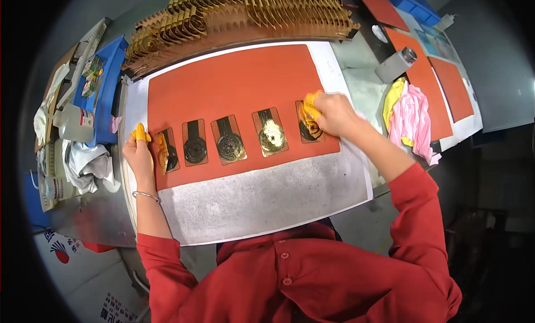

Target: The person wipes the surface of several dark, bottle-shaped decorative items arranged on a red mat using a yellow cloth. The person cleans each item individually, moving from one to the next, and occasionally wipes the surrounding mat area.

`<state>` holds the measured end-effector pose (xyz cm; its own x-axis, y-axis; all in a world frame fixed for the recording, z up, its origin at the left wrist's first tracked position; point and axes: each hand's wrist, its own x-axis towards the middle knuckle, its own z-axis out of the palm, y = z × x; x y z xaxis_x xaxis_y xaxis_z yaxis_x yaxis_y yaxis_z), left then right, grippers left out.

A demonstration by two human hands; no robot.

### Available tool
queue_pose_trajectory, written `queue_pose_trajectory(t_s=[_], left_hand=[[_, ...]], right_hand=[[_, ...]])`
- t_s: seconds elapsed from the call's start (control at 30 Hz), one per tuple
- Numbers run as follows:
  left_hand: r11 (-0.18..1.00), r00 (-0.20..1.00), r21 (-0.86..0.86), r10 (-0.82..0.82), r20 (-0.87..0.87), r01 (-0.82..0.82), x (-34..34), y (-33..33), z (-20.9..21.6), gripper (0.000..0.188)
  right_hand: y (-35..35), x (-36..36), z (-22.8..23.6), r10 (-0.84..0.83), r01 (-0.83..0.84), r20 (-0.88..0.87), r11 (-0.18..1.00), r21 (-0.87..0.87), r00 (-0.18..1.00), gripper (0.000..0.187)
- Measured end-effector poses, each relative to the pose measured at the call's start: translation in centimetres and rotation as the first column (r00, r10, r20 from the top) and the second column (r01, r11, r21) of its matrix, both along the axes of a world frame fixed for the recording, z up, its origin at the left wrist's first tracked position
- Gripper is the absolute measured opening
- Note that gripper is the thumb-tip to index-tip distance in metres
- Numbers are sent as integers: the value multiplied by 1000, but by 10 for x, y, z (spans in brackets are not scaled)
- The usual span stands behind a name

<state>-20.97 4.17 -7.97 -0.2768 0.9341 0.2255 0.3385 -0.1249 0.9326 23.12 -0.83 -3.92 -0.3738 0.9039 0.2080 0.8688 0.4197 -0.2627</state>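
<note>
A row of several thin, dark-and-gold metal plates (229,139), each with a round pattern below a band, lies on an orange-red mat (234,66). My right hand (334,114), with yellow finger covers, is curled at the upper right of the rightmost plate (310,124) and partly covers it; what lies between its fingertips is hidden. At the mat's left edge, beside the leftmost plate (168,151), my left hand (139,156) is closed, also with yellow covers on its fingertips. I cannot make out whether it grips anything.
Behind the mat stands a long rack (239,27) of upright golden plates. A blue tray (114,83) with small boxes, a clear plastic bottle (75,122) and a pale cloth (89,167) are on the left. Rightward are a grey bottle (395,65) and a pink cloth (412,117).
</note>
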Motion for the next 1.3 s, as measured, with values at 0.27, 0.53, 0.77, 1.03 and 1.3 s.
queue_pose_trajectory(t_s=[0.27, 0.53, 0.77, 1.03, 1.3], left_hand=[[995, 996, 80, 60, -60, -55, -13, 7, -10, 22], [995, 999, 85, 48, 24, -50, -21, 10, -19, 17], [997, 995, 53, 60, -79, -55, -22, 7, -18, 18], [1000, 1000, 3, 14, 15, -14, -12, 4, -9, 16], [1000, 994, 27, 3, 111, -6, -6, 2, -7, 16]], right_hand=[[-13, 5, -2, 134, -134, -13, 991, -29, 991, 9], [-48, 3, -1, 190, -193, -83, 981, -31, 978, 6], [-42, 5, -3, 192, -192, -25, 981, 10, 981, 8], [-54, -11, -2, 40, -39, -19, 999, 24, 999, 6], [-57, -12, 3, -2, 2, -44, 1000, -5, 999, 5]])
